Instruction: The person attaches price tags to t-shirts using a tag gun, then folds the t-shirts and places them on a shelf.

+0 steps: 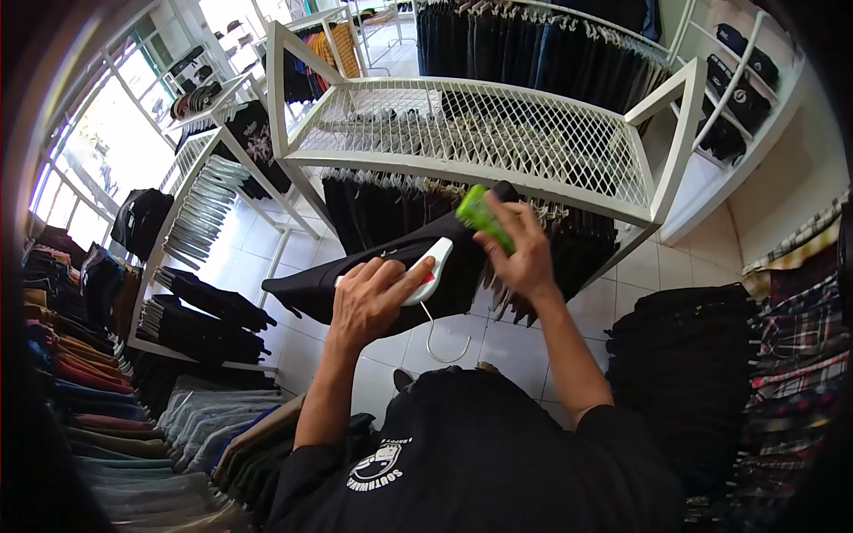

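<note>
My left hand (pixel 369 298) is closed around a white hanger (pixel 437 271), whose metal hook points down toward my body. A black garment (pixel 464 271) hangs from this hanger and stretches out to both sides, in front of the rack. My right hand (pixel 522 253) grips a bright green block-like object (pixel 480 213) over the garment's upper right part. Motion blur and my fingers keep me from telling what kind of object it is, or whether it touches the cloth.
Just ahead stands a white metal rack with a mesh top (pixel 462 115), dark clothes hanging beneath. Folded clothes (pixel 195 426) on hangers line the left side. A dark pile (pixel 680 364) and plaid shirts (pixel 800 364) are at the right. Caps (pixel 742 84) sit on a far shelf.
</note>
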Motion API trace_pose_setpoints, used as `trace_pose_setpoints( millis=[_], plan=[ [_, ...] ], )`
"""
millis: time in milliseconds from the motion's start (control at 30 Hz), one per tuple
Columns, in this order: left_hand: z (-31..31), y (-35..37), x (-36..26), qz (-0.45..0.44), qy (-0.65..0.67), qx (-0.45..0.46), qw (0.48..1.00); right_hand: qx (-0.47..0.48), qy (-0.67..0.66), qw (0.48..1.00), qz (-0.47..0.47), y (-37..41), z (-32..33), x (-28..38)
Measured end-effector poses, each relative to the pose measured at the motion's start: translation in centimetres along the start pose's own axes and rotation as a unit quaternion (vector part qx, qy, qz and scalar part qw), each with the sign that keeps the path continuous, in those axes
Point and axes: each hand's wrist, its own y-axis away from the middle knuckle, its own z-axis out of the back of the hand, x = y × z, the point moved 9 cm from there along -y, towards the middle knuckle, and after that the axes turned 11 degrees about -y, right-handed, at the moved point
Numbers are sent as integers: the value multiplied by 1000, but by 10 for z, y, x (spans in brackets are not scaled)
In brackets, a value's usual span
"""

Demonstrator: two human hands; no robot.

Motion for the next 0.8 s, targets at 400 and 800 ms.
trace_pose_setpoints(
  millis=[400,800],
  plan=[
    [2,-6,-13,-41,-11,-28,999,34,-2,999,42,-9,11,30],
    [-3,-22,5,43,123,-56,990,-14,5,1000,-8,7,37,23]
  ],
)
